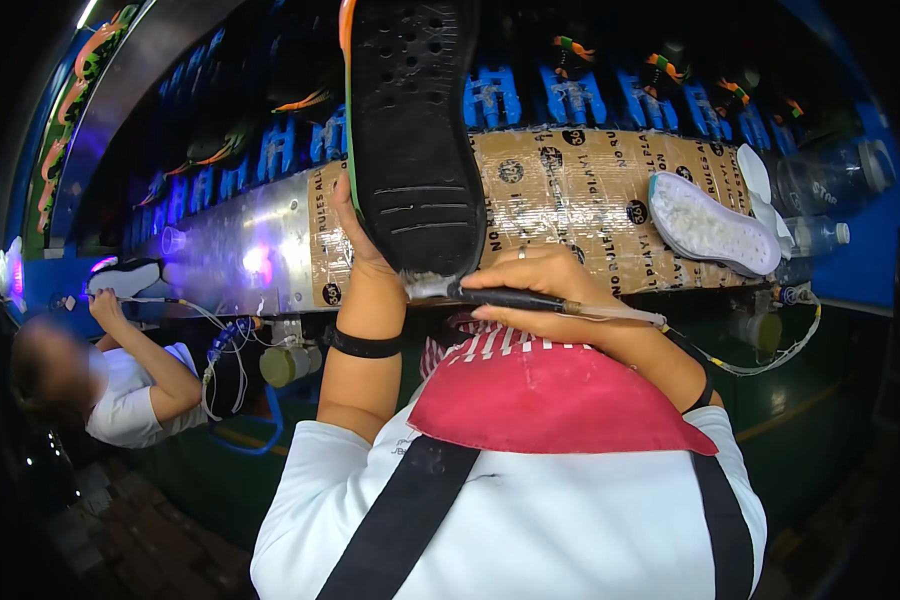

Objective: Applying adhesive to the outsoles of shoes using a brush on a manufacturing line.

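Note:
A long black shoe sole (415, 150) stands tilted up in front of me, small holes toward its far end and grooves near its heel. Orange and green show along its left edge. My left hand (363, 238) grips it at the lower left, the thumb up along the edge and the other fingers hidden behind. In my right hand (542, 272) is a brush (510, 298) with a black handle and a thin clear tube running from its rear. The pale, wet-looking bristles touch the sole's heel edge.
Printed cardboard under clear tape covers the bench (545, 205). On its right lie a white sole (715, 225) and clear plastic bottles (835, 178). Blue racks (575, 98) line the far side. At left a co-worker (145, 385) holds another sole (125, 278). A looped hose (770, 368) hangs at right.

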The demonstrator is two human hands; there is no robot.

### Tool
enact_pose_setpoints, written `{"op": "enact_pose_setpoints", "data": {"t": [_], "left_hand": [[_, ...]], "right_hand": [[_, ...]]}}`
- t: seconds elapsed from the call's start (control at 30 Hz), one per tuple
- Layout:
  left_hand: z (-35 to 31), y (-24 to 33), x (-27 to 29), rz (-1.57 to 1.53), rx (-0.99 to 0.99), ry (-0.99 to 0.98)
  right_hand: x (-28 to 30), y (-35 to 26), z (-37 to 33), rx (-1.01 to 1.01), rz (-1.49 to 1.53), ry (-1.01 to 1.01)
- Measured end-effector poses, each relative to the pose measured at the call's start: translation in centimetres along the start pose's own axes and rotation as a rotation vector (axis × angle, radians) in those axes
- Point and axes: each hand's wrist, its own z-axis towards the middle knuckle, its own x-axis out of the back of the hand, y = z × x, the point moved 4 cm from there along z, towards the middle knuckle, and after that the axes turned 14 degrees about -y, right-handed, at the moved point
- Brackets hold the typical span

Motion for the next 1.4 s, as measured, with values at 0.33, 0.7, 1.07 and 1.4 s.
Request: {"op": "enact_pose_setpoints", "data": {"t": [0.33,0.7,1.07,1.4], "left_hand": [[0.5,-0.3,-1.3,-0.15,0.098,-0.12],[1.1,0.2,-1.9,-0.061,0.218,-0.168],[2.2,-0.4,-1.0,0.188,0.6,-0.133],[2.8,-0.6,-3.2,0.492,0.974,-0.011]], "right_hand": [[1.5,-0.8,-0.4,0.072,-0.218,0.247],[0.8,-0.4,-0.1,-0.079,0.105,-0.224],[0.5,-0.7,-0.2,0.027,0.05,-0.198],[0.5,0.0,0.0,0.074,-0.182,-0.177]]}}
